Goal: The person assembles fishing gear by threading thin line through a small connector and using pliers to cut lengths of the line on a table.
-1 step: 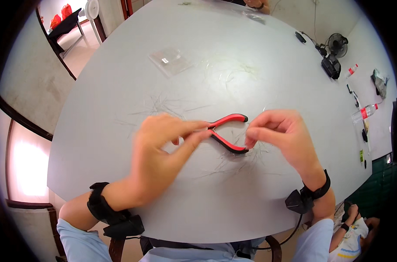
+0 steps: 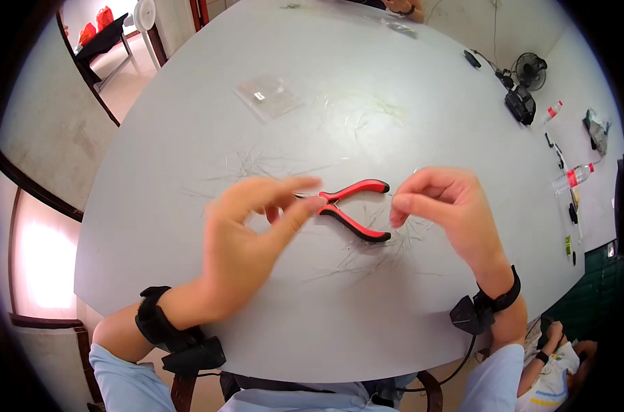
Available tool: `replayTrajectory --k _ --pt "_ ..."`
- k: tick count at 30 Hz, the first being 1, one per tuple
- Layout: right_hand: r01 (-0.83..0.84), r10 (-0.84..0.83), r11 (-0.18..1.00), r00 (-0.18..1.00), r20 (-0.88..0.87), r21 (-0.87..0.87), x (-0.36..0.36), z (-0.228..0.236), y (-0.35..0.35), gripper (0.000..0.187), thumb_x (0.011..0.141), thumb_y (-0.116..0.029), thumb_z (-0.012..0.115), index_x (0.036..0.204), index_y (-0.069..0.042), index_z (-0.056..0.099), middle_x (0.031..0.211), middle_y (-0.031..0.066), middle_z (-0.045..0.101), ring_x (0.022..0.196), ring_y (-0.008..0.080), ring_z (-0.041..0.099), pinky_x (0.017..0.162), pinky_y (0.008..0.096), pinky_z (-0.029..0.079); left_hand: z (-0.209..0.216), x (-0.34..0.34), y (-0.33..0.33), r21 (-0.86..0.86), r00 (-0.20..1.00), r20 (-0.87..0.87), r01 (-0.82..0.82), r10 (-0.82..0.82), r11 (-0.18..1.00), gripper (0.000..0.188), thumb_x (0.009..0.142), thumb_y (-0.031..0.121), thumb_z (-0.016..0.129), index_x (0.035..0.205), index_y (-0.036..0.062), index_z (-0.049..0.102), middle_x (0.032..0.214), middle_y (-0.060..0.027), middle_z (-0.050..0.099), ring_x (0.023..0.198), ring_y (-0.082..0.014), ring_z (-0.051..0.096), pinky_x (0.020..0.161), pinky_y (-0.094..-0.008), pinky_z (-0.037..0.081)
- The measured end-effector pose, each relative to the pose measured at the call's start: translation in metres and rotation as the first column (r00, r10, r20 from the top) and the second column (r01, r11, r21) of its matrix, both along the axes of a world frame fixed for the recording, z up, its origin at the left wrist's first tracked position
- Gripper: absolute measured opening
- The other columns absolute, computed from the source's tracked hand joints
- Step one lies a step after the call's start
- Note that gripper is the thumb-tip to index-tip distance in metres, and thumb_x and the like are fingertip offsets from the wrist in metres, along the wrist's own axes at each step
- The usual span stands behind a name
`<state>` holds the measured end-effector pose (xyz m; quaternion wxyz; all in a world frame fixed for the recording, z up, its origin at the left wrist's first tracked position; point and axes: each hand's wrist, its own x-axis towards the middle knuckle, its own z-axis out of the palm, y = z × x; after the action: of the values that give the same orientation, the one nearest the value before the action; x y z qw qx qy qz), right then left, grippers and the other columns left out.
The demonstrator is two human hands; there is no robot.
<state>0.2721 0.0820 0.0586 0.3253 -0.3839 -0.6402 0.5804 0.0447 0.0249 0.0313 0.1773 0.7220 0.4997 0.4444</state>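
Observation:
A pair of pliers point(image 2: 357, 187) with red and black handles lies on the grey-white table, its handles spread toward the right. My left hand point(image 2: 240, 237) is over the plier jaws and partly hides them. Its thumb tip is at the pivot, and the index finger is raised apart from the thumb, so the hand looks open. Just right of the handle ends, my right hand point(image 2: 449, 206) is closed in a pinch. Whatever is between those fingertips is too fine to make out. Thin wire-like pieces point(image 2: 367, 259) lie scattered below the handles.
More thin pieces point(image 2: 251, 165) are strewn beyond my left hand. Farther off are a clear plastic bag point(image 2: 278, 101) and loose loops of fine strand point(image 2: 387, 110). Bottles point(image 2: 571, 180) and a small black fan point(image 2: 531, 71) stand to the right. Another person's hand point(image 2: 400, 7) shows at the far edge.
My left index finger and thumb have parted and drawn slightly left, showing more of the plier pivot. My right hand has shifted slightly up and right. The pliers lie as before.

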Motion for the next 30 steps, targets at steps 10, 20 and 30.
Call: replayTrajectory --k 10,20,30 --pt "-0.003 0.010 0.996 0.997 -0.075 0.085 -0.013 -0.006 -0.017 0.006 0.081 0.000 0.059 0.083 0.005 0.062 0.077 0.0079 0.063 0.073 0.0124 0.060 0.067 0.0228 0.048 0.007 0.004 -0.002 -0.551 0.827 0.550 0.256 0.115 0.794 0.022 0.086 0.012 0.058 0.102 -0.0006 0.065 0.087 -0.0062 0.058 0.062 -0.0087 0.055 0.044 -0.0198 0.042" --pt "-0.099 0.059 0.952 0.988 0.145 0.288 -0.026 -0.021 -0.032 0.003 0.075 0.001 0.064 0.075 0.003 0.061 0.068 0.0072 0.062 0.062 0.0107 0.060 0.059 0.0216 0.046 0.006 0.006 -0.005 -0.520 0.763 0.645 0.397 0.043 0.756 0.017 0.085 0.012 0.061 0.095 0.0004 0.068 0.086 -0.0068 0.061 0.067 -0.0082 0.054 0.044 -0.0202 0.043" --pt "-0.180 0.101 0.946 0.953 0.285 0.269 -0.022 -0.018 -0.031 0.005 0.075 -0.001 0.064 0.075 0.002 0.060 0.066 0.0074 0.062 0.062 0.0131 0.061 0.061 0.0239 0.047 0.003 0.002 -0.003 -0.450 0.786 0.617 0.313 0.038 0.836 0.017 0.086 0.012 0.060 0.095 0.0006 0.068 0.088 -0.0074 0.063 0.067 -0.0081 0.053 0.044 -0.0196 0.044"
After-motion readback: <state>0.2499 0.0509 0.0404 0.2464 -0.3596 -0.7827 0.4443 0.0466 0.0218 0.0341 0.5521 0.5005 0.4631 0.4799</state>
